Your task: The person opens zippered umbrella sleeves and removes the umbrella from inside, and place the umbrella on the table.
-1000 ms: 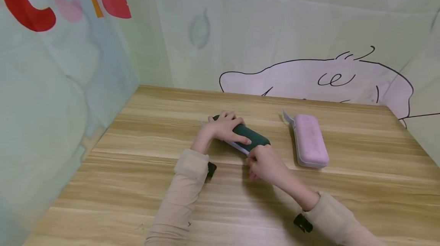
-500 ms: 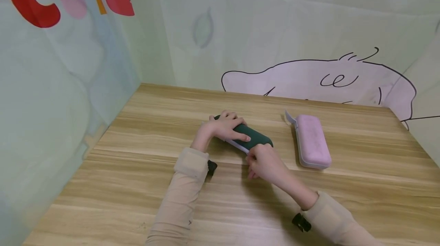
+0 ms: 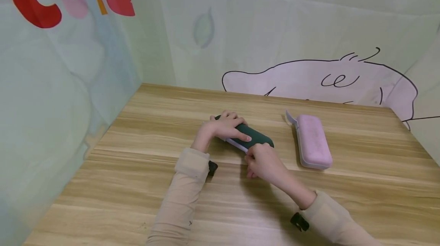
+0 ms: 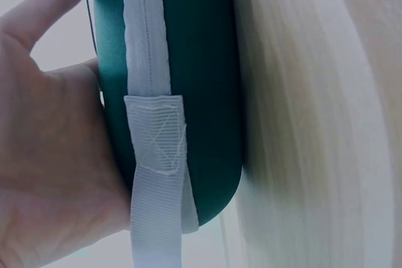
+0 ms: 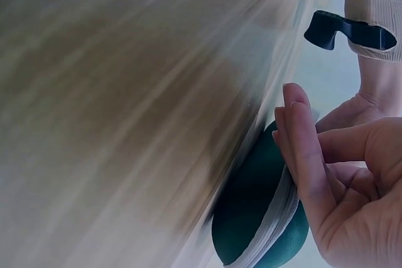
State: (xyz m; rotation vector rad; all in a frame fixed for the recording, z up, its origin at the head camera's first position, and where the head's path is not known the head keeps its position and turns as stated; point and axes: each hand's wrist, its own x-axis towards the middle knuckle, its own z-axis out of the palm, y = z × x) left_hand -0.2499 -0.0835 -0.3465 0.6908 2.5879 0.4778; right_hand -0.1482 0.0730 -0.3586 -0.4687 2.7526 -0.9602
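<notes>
A dark green zippered hard case (image 3: 256, 136) lies slantwise on the table, long and rounded like a glasses case. My left hand (image 3: 225, 127) holds it from above, fingers over the far side and thumb on top. A pale zipper band (image 4: 146, 36) runs along its side, with a light fabric strap (image 4: 157, 211) at the left end. My right hand (image 3: 264, 162) is at the near right end, thumb and bent index finger pinching at the zipper (image 5: 273, 224). The fingers (image 5: 308, 155) hide the zipper pull. The zipper band looks closed where it shows.
A pink zippered case (image 3: 314, 141) of similar shape lies to the right, its strap (image 3: 290, 117) sticking up at the far left corner. Printed cloth walls (image 3: 275, 32) stand behind and left of the wooden table (image 3: 137, 185). Both sleeves carry a black wrist mount (image 3: 300, 222).
My right hand has slid slightly left along the green case's near edge. The left hand keeps its hold, and the head view has shifted a little.
</notes>
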